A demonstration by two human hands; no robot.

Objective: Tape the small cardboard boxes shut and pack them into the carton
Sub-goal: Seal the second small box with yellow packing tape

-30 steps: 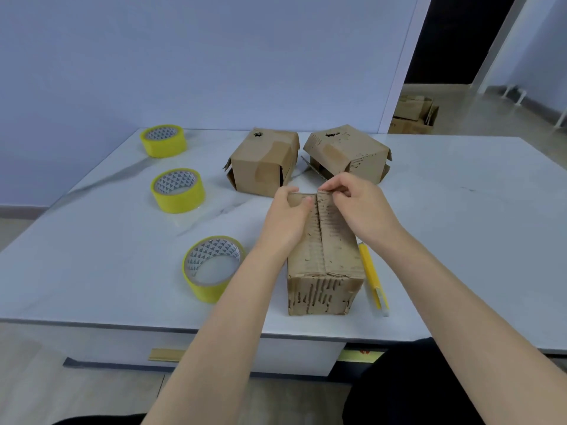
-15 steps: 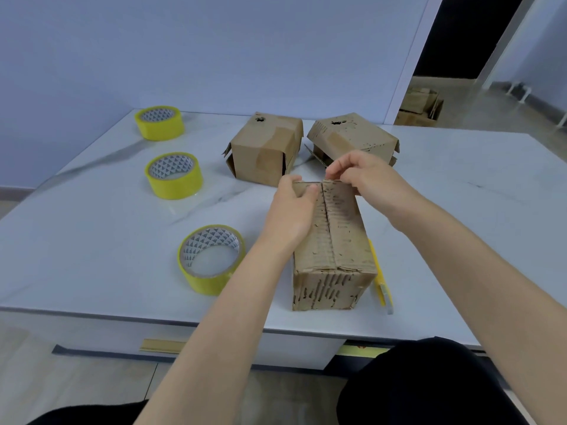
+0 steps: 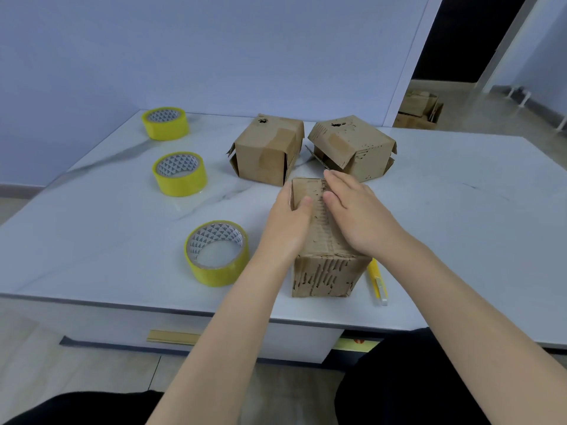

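While the white table bears everything, the nearest small box sits under both hands. The left hand grips its left side, thumb on top, and the right hand lies flat, fingers straight, on the flaps. A second box and a third box stand just beyond the fingertips, the nearest tape roll lies left of the left hand, and a yellow cutter lies beside the right wrist.

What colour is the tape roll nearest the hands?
The tape roll is yellow, seen best in the head view.

tapes yellow, their cores printed with grey-and-white triangles. boxes brown; near box streaked with dark torn dashes. table white marble, grey veins. knife yellow. wall pale blue.
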